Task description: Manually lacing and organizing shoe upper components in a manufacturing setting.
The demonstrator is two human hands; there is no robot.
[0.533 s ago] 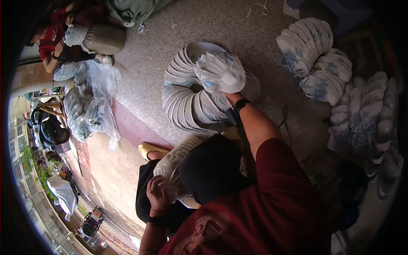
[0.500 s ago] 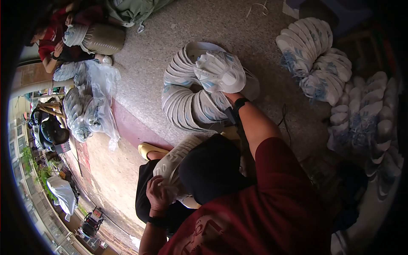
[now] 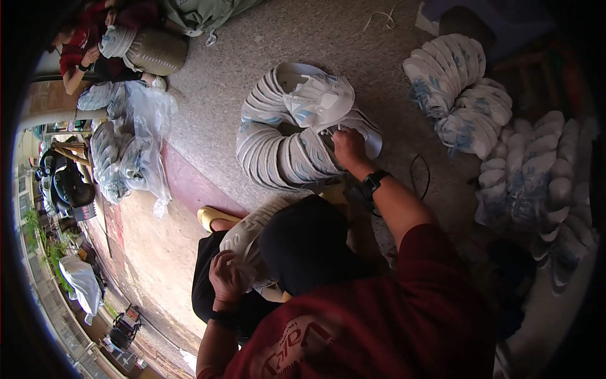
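Ring of stacked shoe uppers (image 3: 278, 151) ahead, further stacks (image 3: 461, 95) right, seemingly bagged ones (image 3: 126, 151) left.

A grey speckled concrete floor (image 3: 252, 50) fills the upper part, lit by daylight. A dark red painted strip (image 3: 196, 186) borders it, then a tan pavement (image 3: 151, 252). Parked motorbikes (image 3: 60, 183) stand at the left edge.

Right hand (image 3: 348, 146) reaching forward, arm extended, dark watch band on the wrist; fingers (image 3: 336, 134) curling downward, pinching closed. Left hand (image 3: 228, 276) staying low and close to the body, well behind the right fingers, elbow bent, fingers (image 3: 218, 265) wrapping in a closed grip.
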